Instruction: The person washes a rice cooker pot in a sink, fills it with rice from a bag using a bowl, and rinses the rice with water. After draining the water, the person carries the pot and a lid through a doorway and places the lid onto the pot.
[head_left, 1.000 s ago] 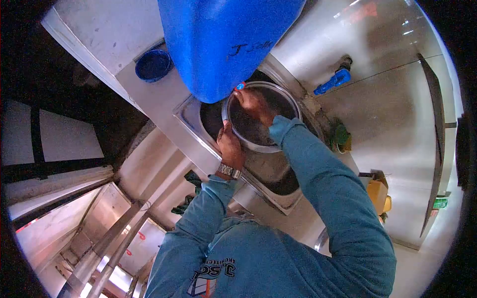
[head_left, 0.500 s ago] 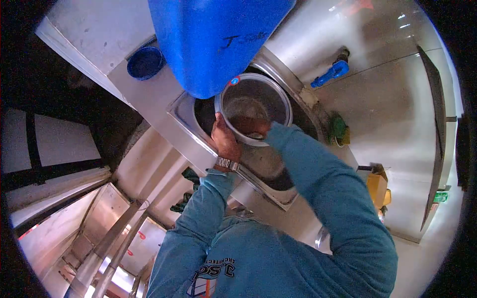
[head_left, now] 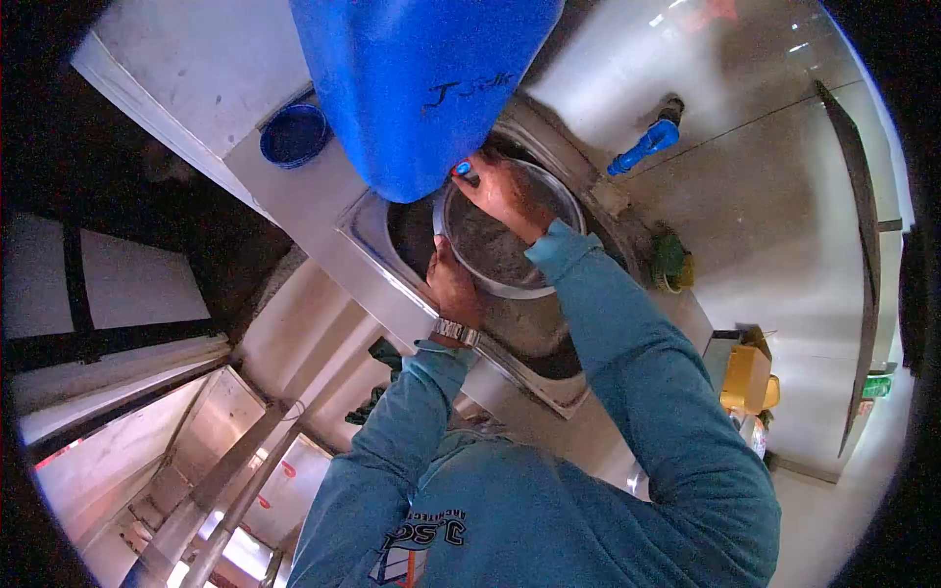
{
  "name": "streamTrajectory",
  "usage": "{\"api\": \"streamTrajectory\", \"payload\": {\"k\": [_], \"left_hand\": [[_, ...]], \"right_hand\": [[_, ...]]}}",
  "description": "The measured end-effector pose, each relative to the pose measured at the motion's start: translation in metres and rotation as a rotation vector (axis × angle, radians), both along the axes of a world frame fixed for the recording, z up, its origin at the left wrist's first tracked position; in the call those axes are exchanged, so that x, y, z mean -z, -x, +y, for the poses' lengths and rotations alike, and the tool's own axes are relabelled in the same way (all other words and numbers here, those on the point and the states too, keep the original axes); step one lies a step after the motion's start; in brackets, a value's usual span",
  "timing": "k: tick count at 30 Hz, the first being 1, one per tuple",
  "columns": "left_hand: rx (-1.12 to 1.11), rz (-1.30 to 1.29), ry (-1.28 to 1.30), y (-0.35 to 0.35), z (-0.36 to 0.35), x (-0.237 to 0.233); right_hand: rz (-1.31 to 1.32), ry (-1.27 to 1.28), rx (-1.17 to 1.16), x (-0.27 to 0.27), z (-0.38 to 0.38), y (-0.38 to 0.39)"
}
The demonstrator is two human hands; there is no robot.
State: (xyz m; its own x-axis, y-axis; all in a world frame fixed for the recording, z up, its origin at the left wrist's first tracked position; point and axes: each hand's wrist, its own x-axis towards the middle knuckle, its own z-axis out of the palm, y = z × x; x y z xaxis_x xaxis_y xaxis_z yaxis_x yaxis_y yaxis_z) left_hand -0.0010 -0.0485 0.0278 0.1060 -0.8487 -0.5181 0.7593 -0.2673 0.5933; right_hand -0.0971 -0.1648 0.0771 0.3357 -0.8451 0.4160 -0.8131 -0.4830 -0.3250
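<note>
A round steel pot (head_left: 518, 292) sits in the metal sink (head_left: 361, 223), with cloudy-looking liquid at its bottom. My left hand (head_left: 453, 282) grips the pot's near-left rim, thumb up along it. Over the pot reaches my right hand (head_left: 507, 199), its thumb and fingers closed round a small tap with a blue and red knob (head_left: 463, 170). That tap is at the lower end of a big blue plastic water container (head_left: 417, 88) marked with black handwriting. My right fingertips are partly hidden behind the hand.
A dark blue round bowl (head_left: 293, 135) stands on the counter left of the container. On the wall is a blue faucet (head_left: 644, 147). A green scrubber (head_left: 668, 255) lies by the sink's right edge, and a yellow container (head_left: 748, 380) stands farther right.
My right hand has come up out of the pot and moved to the container's tap, closing on it. The left hand stays on the pot's rim.
</note>
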Motion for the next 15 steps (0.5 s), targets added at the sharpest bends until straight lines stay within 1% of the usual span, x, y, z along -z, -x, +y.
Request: {"api": "streamTrajectory", "payload": {"k": [1, 2, 4, 5, 6, 7, 8, 10, 11, 12, 13, 15], "left_hand": [[0.0, -0.085, 0.016, -0.003, 0.001, -0.003], [0.002, -0.091, 0.014, -0.003, 0.003, -0.006], [-0.032, 0.012, -0.057, -0.001, 0.003, -0.016], [-0.025, 0.009, -0.055, 0.001, 0.002, -0.004], [-0.027, 0.002, -0.011, 0.004, -0.001, 0.013], [-0.033, -0.005, 0.033, 0.002, -0.004, 0.007], [-0.028, -0.008, 0.035, -0.001, 0.001, 0.001], [0.181, -0.646, 0.011, -0.009, 0.008, -0.014], [0.184, -0.653, 0.012, -0.009, 0.007, -0.012], [0.134, -0.46, -0.011, -0.006, 0.007, -0.01], [0.083, -0.263, -0.031, -0.002, 0.006, -0.007], [0.124, -0.295, -0.035, -0.002, 0.009, -0.002]], "right_hand": [[-0.001, 0.021, 0.012, 0.006, -0.001, -0.001], [-0.007, 0.018, 0.014, 0.014, -0.003, 0.001], [-0.429, -0.89, 0.098, 0.026, -0.011, 0.007], [-0.434, -0.887, 0.103, 0.017, -0.006, 0.002], [-0.393, -0.766, 0.167, 0.008, -0.004, -0.005], [-0.349, -0.646, 0.227, 0.004, -0.002, -0.009], [0.18, -0.218, 0.378, -0.001, -0.007, -0.009], [0.123, -0.198, 0.339, -0.018, -0.004, -0.015], [0.07, -0.192, 0.308, -0.026, 0.002, -0.019], [0.179, -0.117, 0.29, -0.012, -0.003, -0.018], [0.178, -0.115, 0.298, -0.01, -0.005, -0.019], [0.155, -0.155, 0.279, -0.011, -0.009, -0.016]]}}
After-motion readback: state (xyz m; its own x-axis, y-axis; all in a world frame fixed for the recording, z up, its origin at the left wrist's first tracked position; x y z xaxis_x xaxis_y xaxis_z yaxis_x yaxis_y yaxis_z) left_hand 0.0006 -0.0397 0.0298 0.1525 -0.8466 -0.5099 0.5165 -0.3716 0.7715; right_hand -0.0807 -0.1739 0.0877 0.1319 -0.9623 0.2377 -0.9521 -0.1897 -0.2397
